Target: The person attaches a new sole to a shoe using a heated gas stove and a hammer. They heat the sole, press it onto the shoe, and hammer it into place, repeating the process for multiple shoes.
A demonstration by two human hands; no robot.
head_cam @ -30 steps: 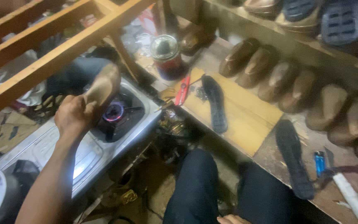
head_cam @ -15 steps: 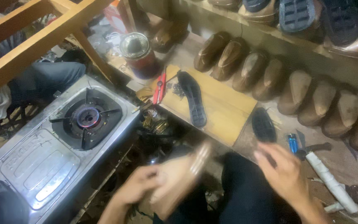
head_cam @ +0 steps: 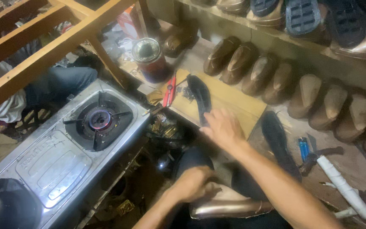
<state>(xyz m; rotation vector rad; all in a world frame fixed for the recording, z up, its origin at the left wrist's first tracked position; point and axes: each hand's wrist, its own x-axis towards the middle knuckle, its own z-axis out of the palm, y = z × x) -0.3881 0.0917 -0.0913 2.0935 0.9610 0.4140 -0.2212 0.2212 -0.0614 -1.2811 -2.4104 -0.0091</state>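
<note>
My left hand rests on a bronze-coloured shoe that lies on my lap and grips its upper edge. Stretched out over a wooden board, my right hand has its fingers on the near end of a black insole lying on the board. Another black insole lies to the right of my forearm.
A lit gas stove stands at the left under a wooden frame. A tin can and red cutters sit behind the board. Rows of brown shoes line the right side. A blue lighter and a white roll lie at far right.
My left hand took the shoe from over the stove flame down to my lap. My right hand moved from the right insole over to the one on the board.
</note>
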